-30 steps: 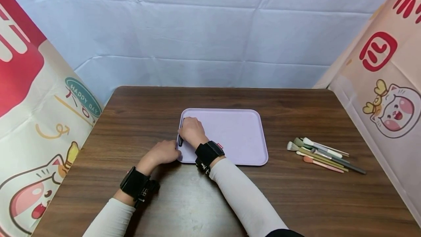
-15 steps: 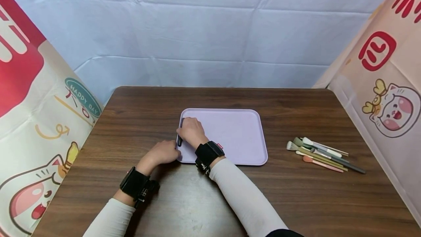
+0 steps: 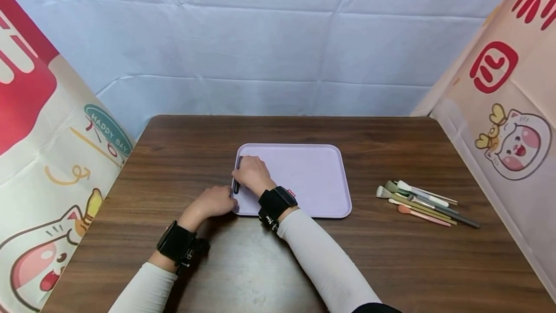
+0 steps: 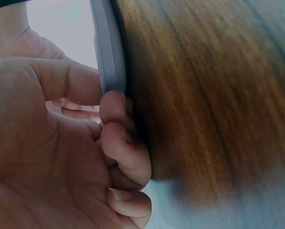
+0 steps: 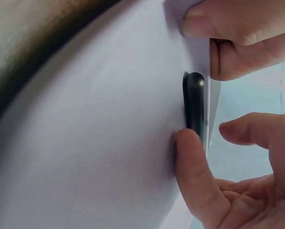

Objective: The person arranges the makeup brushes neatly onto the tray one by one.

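Observation:
A lilac tray (image 3: pixel 304 173) lies flat on the table. My left hand (image 3: pixel 215 201) grips its near left corner; in the left wrist view the thumb reaches over the rim (image 4: pixel 109 52) and the other fingers curl at the outer side. A slim black rod with a rounded end (image 5: pixel 196 98) lies inside the tray, along the left rim. Over it is my right hand (image 3: pixel 254 174). One right finger (image 5: pixel 195 171) presses the rod's inner side, while the thumb (image 5: pixel 242 130) stands apart beyond the rim. The rod's kind is hidden.
Several makeup brushes (image 3: pixel 427 206) lie in a loose pile on the wooden table (image 3: pixel 391 264), right of the tray. A pale blue cloth (image 3: pixel 260 47) hangs behind, with printed cloths (image 3: pixel 499 124) at both sides.
The black rod and the right fingers have shifted slightly left toward the tray's rim. The left hand stays at the corner. The head view has turned slightly.

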`<state>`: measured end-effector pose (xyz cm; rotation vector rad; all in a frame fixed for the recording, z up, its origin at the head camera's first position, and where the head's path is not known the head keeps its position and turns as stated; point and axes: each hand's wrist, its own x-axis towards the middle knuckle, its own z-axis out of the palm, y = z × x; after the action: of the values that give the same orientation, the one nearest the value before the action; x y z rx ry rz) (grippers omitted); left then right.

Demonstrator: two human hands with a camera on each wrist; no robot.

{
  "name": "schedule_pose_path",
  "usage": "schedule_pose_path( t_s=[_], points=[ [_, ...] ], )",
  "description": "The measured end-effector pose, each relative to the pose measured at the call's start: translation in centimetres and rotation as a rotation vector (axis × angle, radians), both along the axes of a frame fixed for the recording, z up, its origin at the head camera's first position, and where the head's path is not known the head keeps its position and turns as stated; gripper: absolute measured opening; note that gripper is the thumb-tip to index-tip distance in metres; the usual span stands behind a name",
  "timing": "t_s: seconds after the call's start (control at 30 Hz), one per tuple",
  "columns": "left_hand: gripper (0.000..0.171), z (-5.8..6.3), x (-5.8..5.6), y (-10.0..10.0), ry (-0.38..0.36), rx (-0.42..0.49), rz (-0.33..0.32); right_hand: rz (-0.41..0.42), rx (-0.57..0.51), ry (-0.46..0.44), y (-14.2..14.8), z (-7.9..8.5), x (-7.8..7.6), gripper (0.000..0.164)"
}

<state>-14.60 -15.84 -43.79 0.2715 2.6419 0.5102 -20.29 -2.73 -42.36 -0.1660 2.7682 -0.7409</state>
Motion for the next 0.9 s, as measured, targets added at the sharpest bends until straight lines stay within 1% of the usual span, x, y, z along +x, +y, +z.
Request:
schedule_pose_path(
  t_s=[0.17, 0.27, 0.47, 0.7, 0.9],
  points=[
    [0.015, 0.0, 0.0, 0.0, 0.012, -0.007, -0.002, -0.004, 0.014, 0.003, 0.3, 0.4, 0.1, 0.031],
    [0.015, 0.0, 0.0, 0.0, 0.021, -0.011, -0.001, -0.008, 0.043, 0.015, 0.6, 0.8, 0.1, 0.027],
    [0.018, -0.3, -0.1, -0.1, 0.036, -0.018, -0.012, 0.019, 0.104, 0.04, 1.2, 1.5, 0.4, 0.023],
    [0.023, -0.4, -0.1, -0.1, 0.036, -0.019, -0.009, 0.065, 0.163, 0.06, 2.5, 2.5, 0.9, 0.026],
    [0.022, -0.4, -0.1, -0.1, 0.044, -0.025, -0.012, 0.104, 0.206, 0.067, 4.3, 3.1, 1.4, 0.033]
  ],
)
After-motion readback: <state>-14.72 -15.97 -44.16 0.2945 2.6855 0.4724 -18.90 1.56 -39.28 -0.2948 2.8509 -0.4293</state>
